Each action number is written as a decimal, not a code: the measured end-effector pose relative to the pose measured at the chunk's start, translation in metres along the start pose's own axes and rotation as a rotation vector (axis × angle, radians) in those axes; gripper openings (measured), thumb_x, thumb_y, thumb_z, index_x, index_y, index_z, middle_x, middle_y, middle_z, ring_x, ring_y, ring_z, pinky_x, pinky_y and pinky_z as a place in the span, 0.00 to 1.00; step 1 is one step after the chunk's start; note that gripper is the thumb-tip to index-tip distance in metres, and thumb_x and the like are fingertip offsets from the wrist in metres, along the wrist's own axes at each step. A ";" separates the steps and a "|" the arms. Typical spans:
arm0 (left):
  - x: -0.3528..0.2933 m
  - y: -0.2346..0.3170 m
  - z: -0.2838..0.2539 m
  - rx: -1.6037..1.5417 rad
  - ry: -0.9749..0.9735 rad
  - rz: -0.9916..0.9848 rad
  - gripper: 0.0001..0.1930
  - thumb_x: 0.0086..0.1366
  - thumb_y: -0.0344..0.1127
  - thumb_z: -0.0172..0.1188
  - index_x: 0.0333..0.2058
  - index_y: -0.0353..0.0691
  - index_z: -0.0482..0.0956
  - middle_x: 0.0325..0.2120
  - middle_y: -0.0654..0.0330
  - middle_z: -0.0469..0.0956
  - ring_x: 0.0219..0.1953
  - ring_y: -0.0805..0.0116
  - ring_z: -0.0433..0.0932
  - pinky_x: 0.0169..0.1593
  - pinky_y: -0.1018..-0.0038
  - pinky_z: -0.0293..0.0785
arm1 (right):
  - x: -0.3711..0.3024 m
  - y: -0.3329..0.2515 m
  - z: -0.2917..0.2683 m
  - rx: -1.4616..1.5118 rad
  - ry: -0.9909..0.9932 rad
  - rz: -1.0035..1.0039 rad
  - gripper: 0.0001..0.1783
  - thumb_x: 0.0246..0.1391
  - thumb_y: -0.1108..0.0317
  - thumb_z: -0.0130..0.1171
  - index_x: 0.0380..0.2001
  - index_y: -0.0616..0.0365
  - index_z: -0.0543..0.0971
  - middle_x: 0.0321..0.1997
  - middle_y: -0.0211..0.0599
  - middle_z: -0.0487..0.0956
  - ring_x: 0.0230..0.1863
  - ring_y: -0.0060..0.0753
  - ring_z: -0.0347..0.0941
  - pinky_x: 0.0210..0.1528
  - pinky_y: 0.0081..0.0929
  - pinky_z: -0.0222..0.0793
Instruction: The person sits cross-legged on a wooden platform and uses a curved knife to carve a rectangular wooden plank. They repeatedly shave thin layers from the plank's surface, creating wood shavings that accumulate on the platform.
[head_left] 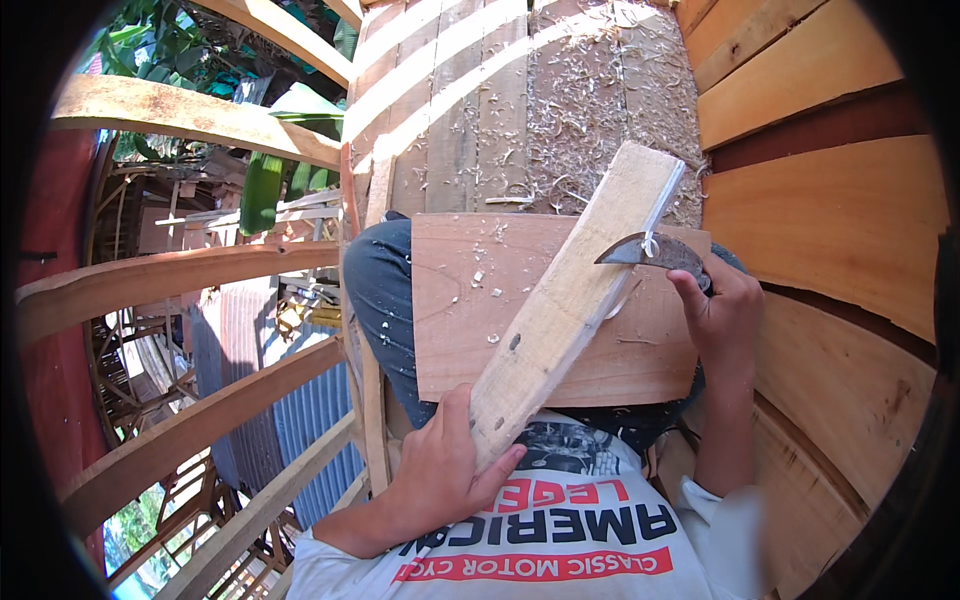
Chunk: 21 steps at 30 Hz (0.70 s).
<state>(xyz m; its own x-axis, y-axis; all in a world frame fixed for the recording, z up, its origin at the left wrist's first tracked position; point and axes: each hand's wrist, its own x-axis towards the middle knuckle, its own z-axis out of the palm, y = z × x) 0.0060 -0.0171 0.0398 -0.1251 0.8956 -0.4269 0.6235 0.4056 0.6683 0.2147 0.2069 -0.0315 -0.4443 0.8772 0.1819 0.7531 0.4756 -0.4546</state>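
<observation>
A pale wooden plank (556, 300) slants from near my shirt up to the far right, over a flat board (462, 330) lying across my lap. My left hand (450, 452) is wrapped round the plank's near end. In my right hand (728, 305) is a knife with a curved dark blade (648, 248). Its blade rests at the plank's right edge, and a small curled shaving (650, 243) clings to it. The knife's handle is mostly hidden by my fingers. Two dark knots show on the plank's upper face.
Wood shavings (575, 130) litter the slatted floor ahead, and small chips lie on the lap board. To the right rises a wall of wooden boards (830, 220). Wooden rails (180, 272) run along the left, with corrugated roofing (310, 420) and leaves beyond them.
</observation>
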 end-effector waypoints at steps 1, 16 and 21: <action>-0.001 0.000 0.000 0.005 0.004 -0.006 0.37 0.58 0.45 0.63 0.52 0.21 0.56 0.34 0.36 0.73 0.33 0.40 0.78 0.32 0.58 0.76 | 0.004 -0.003 0.000 0.003 0.014 -0.006 0.32 0.47 0.37 0.60 0.15 0.59 0.71 0.12 0.43 0.68 0.17 0.48 0.68 0.19 0.36 0.62; -0.007 -0.008 -0.004 0.005 0.101 -0.130 0.36 0.58 0.44 0.62 0.53 0.23 0.55 0.37 0.34 0.72 0.36 0.36 0.77 0.38 0.53 0.73 | 0.058 -0.011 0.027 -0.048 0.007 0.056 0.38 0.47 0.31 0.55 0.13 0.60 0.71 0.13 0.46 0.71 0.18 0.53 0.70 0.21 0.40 0.64; -0.014 -0.014 -0.001 -0.086 0.032 -0.117 0.35 0.59 0.45 0.61 0.54 0.25 0.55 0.40 0.34 0.70 0.37 0.36 0.76 0.40 0.54 0.73 | 0.075 -0.007 0.039 -0.050 0.022 0.155 0.39 0.52 0.31 0.51 0.13 0.61 0.70 0.12 0.46 0.68 0.17 0.48 0.65 0.22 0.37 0.62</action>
<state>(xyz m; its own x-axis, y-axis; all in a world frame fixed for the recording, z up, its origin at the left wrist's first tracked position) -0.0017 -0.0351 0.0371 -0.2187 0.8460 -0.4862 0.5353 0.5206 0.6651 0.1567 0.2671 -0.0486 -0.3103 0.9415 0.1317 0.8356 0.3362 -0.4345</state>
